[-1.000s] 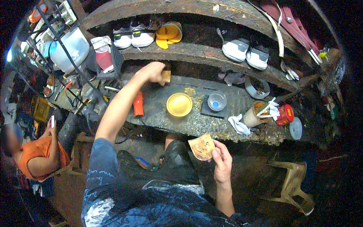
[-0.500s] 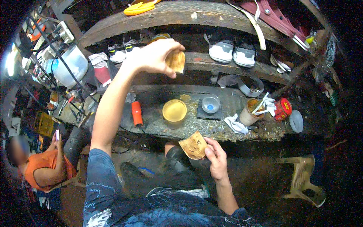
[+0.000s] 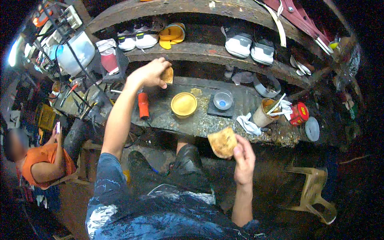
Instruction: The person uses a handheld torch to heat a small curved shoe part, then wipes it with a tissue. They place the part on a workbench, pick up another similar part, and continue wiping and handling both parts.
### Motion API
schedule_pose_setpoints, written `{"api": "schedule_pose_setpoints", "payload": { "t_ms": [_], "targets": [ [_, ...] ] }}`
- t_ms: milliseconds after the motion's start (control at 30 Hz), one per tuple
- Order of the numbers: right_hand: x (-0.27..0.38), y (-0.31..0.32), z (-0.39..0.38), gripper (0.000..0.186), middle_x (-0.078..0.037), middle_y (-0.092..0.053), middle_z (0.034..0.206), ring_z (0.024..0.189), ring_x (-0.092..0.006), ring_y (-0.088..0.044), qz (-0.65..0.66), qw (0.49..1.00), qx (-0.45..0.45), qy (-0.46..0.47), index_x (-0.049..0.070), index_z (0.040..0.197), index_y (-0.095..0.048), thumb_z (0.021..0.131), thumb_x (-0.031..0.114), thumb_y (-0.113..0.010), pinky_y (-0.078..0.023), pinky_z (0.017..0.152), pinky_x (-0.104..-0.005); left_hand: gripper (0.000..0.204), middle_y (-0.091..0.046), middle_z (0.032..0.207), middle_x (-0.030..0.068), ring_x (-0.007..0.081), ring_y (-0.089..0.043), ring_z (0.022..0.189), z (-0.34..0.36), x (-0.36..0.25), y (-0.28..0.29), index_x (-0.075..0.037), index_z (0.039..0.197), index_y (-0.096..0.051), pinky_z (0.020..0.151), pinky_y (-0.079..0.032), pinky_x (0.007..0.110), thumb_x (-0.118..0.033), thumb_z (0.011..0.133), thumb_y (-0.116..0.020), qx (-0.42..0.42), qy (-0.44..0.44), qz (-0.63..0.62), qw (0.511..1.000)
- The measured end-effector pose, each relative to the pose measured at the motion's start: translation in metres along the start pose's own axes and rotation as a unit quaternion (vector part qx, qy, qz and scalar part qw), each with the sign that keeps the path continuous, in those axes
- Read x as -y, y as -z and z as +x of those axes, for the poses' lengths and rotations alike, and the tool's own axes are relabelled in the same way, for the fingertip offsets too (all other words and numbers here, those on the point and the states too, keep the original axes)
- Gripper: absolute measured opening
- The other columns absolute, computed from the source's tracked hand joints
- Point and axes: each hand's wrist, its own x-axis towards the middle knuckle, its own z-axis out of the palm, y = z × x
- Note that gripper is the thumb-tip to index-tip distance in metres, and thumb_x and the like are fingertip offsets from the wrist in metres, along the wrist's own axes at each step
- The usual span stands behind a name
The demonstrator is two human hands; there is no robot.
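My left hand (image 3: 150, 73) is closed around a small tan-brown piece (image 3: 168, 75) above the far part of the workbench; its fingers cover much of it. Between the thumb and fingers of my right hand (image 3: 244, 165), a flat, slightly curved tan piece (image 3: 222, 142) with dark blotches is held up, just in front of the bench's near edge. Its material I cannot make out. On the bench between the hands stand a round tub of yellowish paste (image 3: 184, 105) and an orange-red cylinder (image 3: 143, 106).
A clear cup (image 3: 223, 99) sits on a dark block. Farther right are a container with brushes (image 3: 264, 114), a white rag (image 3: 249, 125) and a red jar (image 3: 299, 113). Shoes (image 3: 239, 45) line the shelf. A plastic stool (image 3: 314, 192) stands right; a seated person (image 3: 50, 162) is at left.
My left hand has come down and to the left with its piece, uncovering yellow slippers on the shelf. My right hand has moved up and right, turning its piece.
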Motion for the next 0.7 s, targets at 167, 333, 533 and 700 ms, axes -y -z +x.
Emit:
{"api": "schedule_pose_setpoints", "payload": {
  "t_ms": [167, 333, 533, 700],
  "targets": [
    [0.047, -0.027, 0.105, 0.041, -0.007, -0.07, 0.118, 0.105, -0.0169, -0.068, -0.016, 0.992, 0.095, 0.078, 0.003, 0.148, -0.06, 0.11, 0.019, -0.06, -0.061, 0.079, -0.0302, 0.077, -0.064, 0.126, 0.0205, 0.04, -0.06, 0.126, 0.018, 0.002, -0.031, 0.002, 0.135, -0.061, 0.112, -0.05, 0.048, -0.018, 0.068, -0.094, -0.019, -0.002, 0.088, 0.996],
    [0.037, -0.077, 0.193, 0.038, -0.009, -0.073, 0.12, 0.105, -0.0176, -0.072, -0.13, 0.983, 0.126, 0.029, 0.011, 0.144, -0.065, 0.107, 0.016, -0.061, -0.067, 0.068, -0.0309, 0.078, -0.057, 0.135, 0.0234, 0.0423, -0.057, 0.127, 0.009, -0.004, -0.077, 0.004, 0.146, -0.053, 0.112, -0.051, 0.048, -0.015, 0.079, -0.09, -0.059, 0.032, 0.016, 0.998],
    [-0.007, -0.127, 0.255, 0.028, -0.028, -0.075, 0.11, 0.106, -0.0452, -0.073, -0.46, 0.863, 0.088, 0.191, 0.007, 0.13, -0.067, 0.103, 0.012, -0.063, -0.057, 0.09, -0.0525, 0.058, -0.067, 0.127, 0.027, 0.045, -0.063, 0.124, 0.047, 0.059, -0.107, 0.003, 0.128, -0.062, 0.108, -0.053, 0.051, -0.019, 0.081, -0.089, -0.014, 0.102, 0.02, 0.994],
    [-0.026, -0.159, 0.299, 0.024, -0.03, -0.075, 0.11, 0.108, -0.0465, -0.071, -0.523, 0.803, 0.194, 0.211, 0.006, 0.123, -0.07, 0.1, 0.011, -0.065, -0.055, 0.094, -0.0539, 0.029, -0.074, 0.117, 0.0285, 0.0447, -0.069, 0.117, 0.064, 0.082, -0.126, 0.004, 0.107, -0.071, 0.102, -0.056, 0.05, -0.014, 0.086, -0.078, -0.051, 0.093, -0.054, 0.993]
  ]
}}
